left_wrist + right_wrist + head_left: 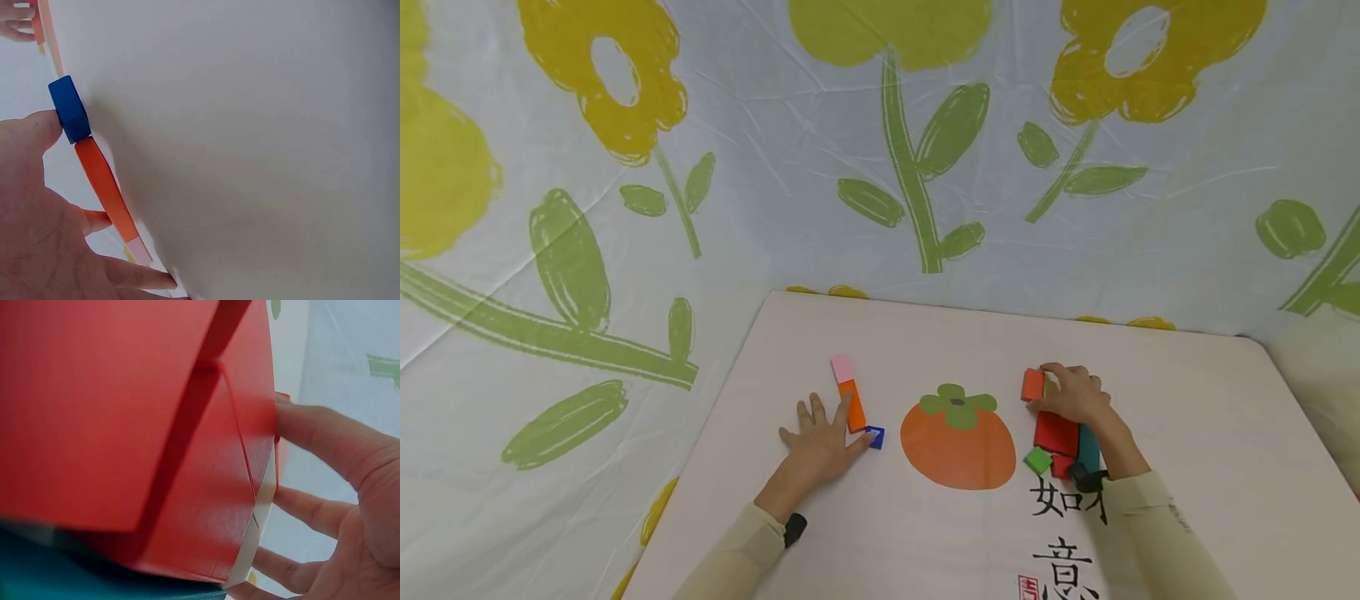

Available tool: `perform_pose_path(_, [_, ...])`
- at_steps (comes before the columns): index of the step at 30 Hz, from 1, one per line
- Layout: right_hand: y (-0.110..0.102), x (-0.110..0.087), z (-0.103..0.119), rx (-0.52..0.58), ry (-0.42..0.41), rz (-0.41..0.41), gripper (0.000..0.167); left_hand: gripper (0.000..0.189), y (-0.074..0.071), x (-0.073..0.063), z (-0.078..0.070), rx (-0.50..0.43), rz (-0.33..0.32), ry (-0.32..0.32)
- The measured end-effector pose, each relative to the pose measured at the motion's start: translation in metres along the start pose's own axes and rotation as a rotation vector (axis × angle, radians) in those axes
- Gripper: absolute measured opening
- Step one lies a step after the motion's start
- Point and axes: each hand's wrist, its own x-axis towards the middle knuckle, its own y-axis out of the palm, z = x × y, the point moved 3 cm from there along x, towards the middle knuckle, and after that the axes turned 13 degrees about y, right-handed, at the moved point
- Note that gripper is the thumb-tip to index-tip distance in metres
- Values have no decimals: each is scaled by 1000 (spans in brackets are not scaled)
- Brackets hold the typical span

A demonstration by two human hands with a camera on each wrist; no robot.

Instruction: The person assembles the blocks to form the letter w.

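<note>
My left hand (820, 446) is spread on the table, its thumb at a small blue block (875, 437) and its index finger at a long orange block (852, 406). A pink block (842, 368) lines up beyond the orange one; the left wrist view shows the blue block (70, 109) end to end with the orange block (106, 187). My right hand (1075, 396) pinches an orange-red block (1033, 385) between thumb and fingers. Under and before that hand lie a large red block (1057, 434), a teal block (1087, 448), a small red block (1062, 466) and a green block (1038, 460).
The pale table cover (955, 533) has a printed persimmon (958, 446) between the hands and black characters (1063, 567) near the front right. A flowered cloth (790, 167) hangs behind and at the sides. In the right wrist view a red block (94, 412) fills much of the frame.
</note>
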Motion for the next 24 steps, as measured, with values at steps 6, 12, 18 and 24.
perform_pose_path(6, [2,2,0,-14,4,-11,75,90,0,0,0,6,4,1])
perform_pose_path(12, [1,1,0,-26,1,-28,75,90,0,1,0,8,3,-4])
perform_pose_path(18, [-2,-2,2,-19,4,-55,76,90,1,2,-1,9,0,-3])
perform_pose_path(24, [-2,-10,19,36,-56,-84,71,90,2,1,1,-4,-3,-5])
